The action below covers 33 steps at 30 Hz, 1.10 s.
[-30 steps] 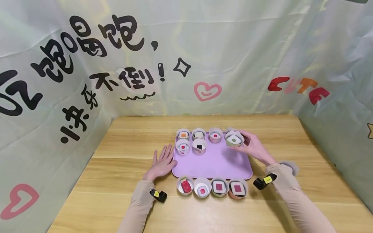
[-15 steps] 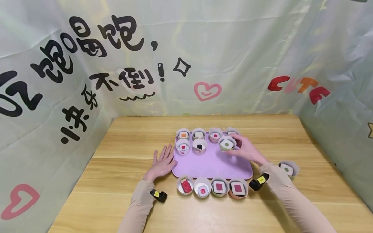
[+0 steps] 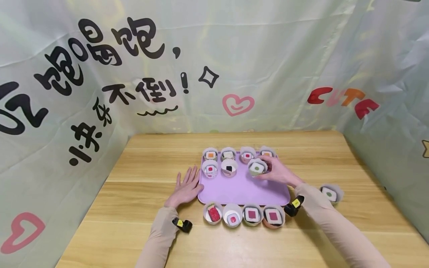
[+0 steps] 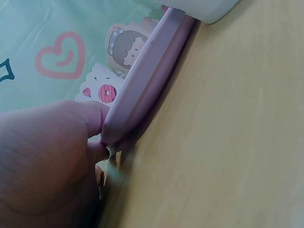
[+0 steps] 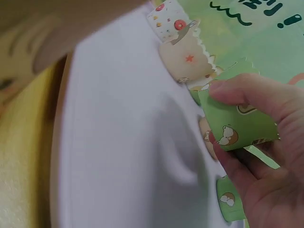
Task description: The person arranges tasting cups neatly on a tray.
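We are apparently filling the tray (image 3: 244, 190): our right hand (image 3: 278, 171) pinches a green cup (image 5: 240, 123) between its fingers (image 5: 256, 90) over the far half, our spread left hand (image 3: 186, 189) touches the left edge, and the next move probably calls for lowering the cup level.

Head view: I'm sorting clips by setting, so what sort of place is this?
Probably a staged tabletop booth: printed sheets line three sides of a wooden table, which holds a purple tray and small cups.

Four cups (image 3: 253, 224) stand before the tray (image 3: 244, 191), with another cup (image 3: 340, 194) to its right.
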Available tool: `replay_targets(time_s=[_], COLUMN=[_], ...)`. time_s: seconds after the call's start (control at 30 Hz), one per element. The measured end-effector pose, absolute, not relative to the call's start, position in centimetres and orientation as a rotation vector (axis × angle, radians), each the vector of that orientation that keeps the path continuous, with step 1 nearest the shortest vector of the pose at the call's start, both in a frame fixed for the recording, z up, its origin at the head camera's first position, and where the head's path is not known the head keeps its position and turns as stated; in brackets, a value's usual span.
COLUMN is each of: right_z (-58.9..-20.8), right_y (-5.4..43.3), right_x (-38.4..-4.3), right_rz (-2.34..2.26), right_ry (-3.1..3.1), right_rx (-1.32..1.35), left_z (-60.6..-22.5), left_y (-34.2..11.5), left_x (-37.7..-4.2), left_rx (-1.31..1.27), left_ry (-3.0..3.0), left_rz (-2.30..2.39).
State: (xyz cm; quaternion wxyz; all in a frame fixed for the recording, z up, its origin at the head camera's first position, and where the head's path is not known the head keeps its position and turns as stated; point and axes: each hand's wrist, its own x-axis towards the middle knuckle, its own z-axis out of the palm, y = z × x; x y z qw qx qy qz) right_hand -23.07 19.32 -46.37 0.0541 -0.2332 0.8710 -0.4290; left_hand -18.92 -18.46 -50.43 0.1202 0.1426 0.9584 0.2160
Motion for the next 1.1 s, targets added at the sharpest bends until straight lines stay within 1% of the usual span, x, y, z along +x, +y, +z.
replay_targets(time_s=[0.37, 0.67, 0.9, 1.1], right_z=[-46.8, -47.5, -47.4, -47.1], right_y=[18.8, 18.8, 18.8, 18.7], right_x=[-23.4, -23.5, -23.1, -22.5], right_rz=[-1.248, -1.174, -1.205, -1.084], right_ry=[2.635, 2.648, 2.665, 2.788], right_rx=[-0.799, -0.761, -0.782, -0.727], left_z=[-50.3, -50.4, -50.5, -50.5], left_y=[-18.5, -18.5, -18.5, -18.4], left_x=[-18.9, -18.9, -19.0, -18.9], left_rx=[0.423, 0.424, 0.427, 0.422], left_ry=[2.796, 2.802, 2.805, 2.804], left_rz=[0.632, 0.616, 0.619, 0.635])
